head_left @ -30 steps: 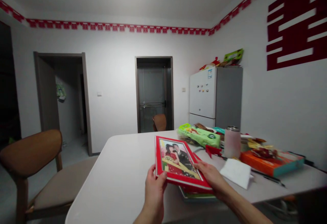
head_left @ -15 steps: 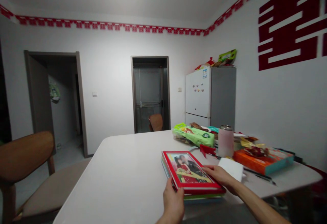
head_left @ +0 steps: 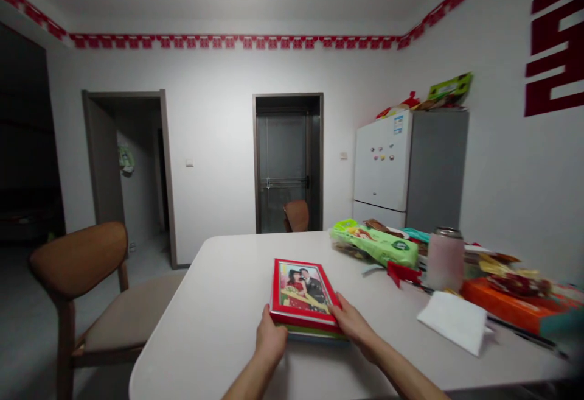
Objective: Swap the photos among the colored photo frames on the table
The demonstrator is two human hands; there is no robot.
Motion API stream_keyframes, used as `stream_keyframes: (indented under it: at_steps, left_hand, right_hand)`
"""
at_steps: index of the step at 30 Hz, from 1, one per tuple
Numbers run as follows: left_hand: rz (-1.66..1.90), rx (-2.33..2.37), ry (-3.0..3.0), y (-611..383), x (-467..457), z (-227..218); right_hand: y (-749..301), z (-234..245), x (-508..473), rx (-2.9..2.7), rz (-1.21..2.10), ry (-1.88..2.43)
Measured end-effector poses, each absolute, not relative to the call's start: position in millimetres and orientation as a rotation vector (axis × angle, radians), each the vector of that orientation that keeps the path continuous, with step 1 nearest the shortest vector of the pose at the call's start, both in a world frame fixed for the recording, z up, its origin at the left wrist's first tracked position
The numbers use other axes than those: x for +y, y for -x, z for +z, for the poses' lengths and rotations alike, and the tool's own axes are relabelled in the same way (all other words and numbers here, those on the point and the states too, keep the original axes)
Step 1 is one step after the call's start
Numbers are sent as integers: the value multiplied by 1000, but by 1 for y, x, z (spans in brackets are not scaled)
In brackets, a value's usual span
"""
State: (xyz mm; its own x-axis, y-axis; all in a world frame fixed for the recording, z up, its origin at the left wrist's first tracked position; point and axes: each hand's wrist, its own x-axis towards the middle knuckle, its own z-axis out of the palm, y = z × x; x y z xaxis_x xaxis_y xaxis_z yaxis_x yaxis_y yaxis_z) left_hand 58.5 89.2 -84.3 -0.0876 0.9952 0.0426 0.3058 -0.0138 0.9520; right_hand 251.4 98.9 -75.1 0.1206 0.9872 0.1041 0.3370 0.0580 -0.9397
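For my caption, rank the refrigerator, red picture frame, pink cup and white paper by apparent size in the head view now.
1. Refrigerator
2. Red picture frame
3. Pink cup and white paper: too alike to rank

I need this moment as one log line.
left grip: on stack, near-left corner; right grip: on stack, right side; red frame: topmost; white table: beneath

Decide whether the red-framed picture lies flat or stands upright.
Flat: the red-framed picture faces upward, with a green layer showing beneath it.

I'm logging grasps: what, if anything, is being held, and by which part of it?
The red-topped stack: left hand at its near left corner, right hand on its right edge, toward the near end.
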Motion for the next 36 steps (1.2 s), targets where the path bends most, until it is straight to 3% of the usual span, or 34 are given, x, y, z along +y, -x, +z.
stream_keyframes:
  at_steps: [7,21,26,30,31,34,36]
  left_hand:
    - [1208,1625,-1338,-9,118,-85]
    - [1367,1651,-1136,26,128,-86]
    - [1571,1481,-1105,26,114,-29]
    - [1657,1077,-1251,-6,82,42]
    - [1652,759,-1286,-15,73,56]
    - [1560,298,-1287,-30,51,79]
    - [1536,258,-1288,-33,44,80]
  right_hand:
    - [-185,-63,133,-1436,959,1286]
    - [-174,-72,160,-1392,818,1524]
    - [-167,-28,135,-1343,673,1382]
    - [-136,35,86,-1365,949,655]
    - [-129,48,74,-1352,1007,532]
    - [-121,68,50,-1287,1094,357]
    - [-122,69,44,-1266,1120,345]
